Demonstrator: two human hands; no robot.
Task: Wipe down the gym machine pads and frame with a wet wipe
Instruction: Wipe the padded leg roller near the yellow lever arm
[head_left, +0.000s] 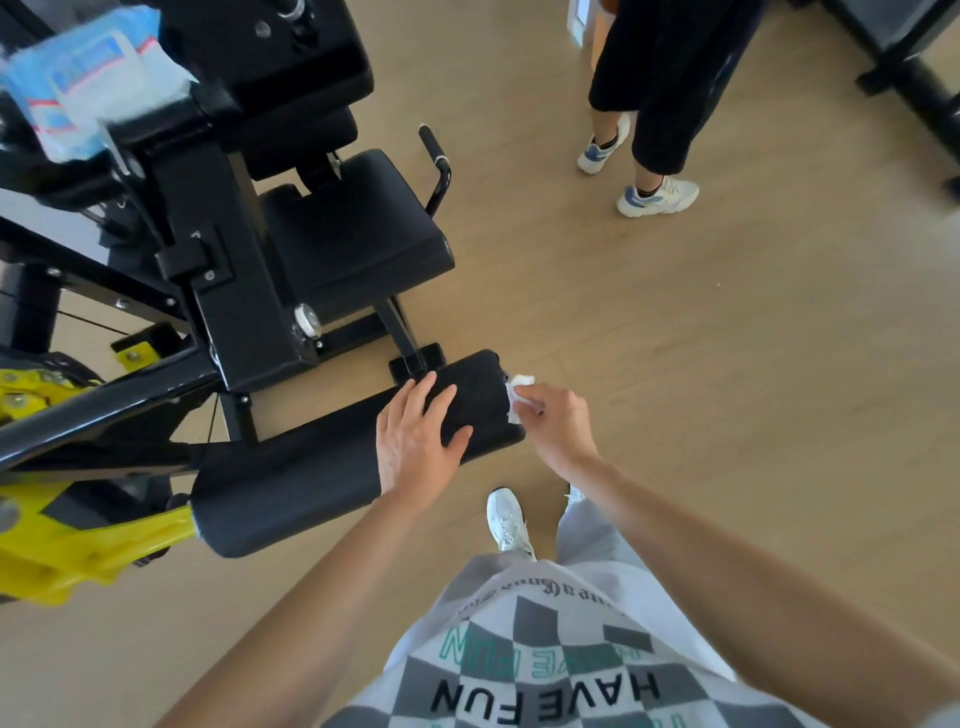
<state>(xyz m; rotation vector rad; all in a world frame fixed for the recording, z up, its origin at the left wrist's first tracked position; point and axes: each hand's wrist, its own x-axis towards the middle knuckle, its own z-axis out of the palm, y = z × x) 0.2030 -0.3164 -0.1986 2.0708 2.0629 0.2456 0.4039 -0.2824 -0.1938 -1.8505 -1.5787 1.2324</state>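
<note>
1. Roller pad (291, 483): long black cylinder with a matte, finely grained cover, lying at a slant at the near side of the machine. Inner end beside the yellow bracket (78, 540); free end pointing out over the floor (701, 364).
2. Room to move: pale wood-look floor beyond the pad's free end and along its near side. Own white shoe (506, 519) just beside the pad's near edge. Second person's legs (649, 93), in dark trousers and pale trainers, standing well apart at the far side.
3. Frame (228, 270): black painted box sections and tubes with bolts, glossy, crowding the pad's far side. Base foot touching or just behind the pad near its free end; cannot tell which.
4. Seat pad (358, 228): black, squarish, rounded corners, smooth cover, above and behind the roller. Curved handle (434, 150) at its far right corner.
5. Wipe packet (88, 78): blue and white soft pack, blurred, resting on top of the frame at far left.
6. Left hand (415, 431): flat on top of the roller pad near the free end, fingers straight and spread, holding nothing.
7. Right hand (556, 415): fingers curled, pinching the wet wipe (519, 382).
8. Wet wipe: white, crumpled, pressed against the rim of the pad's free end.
</note>
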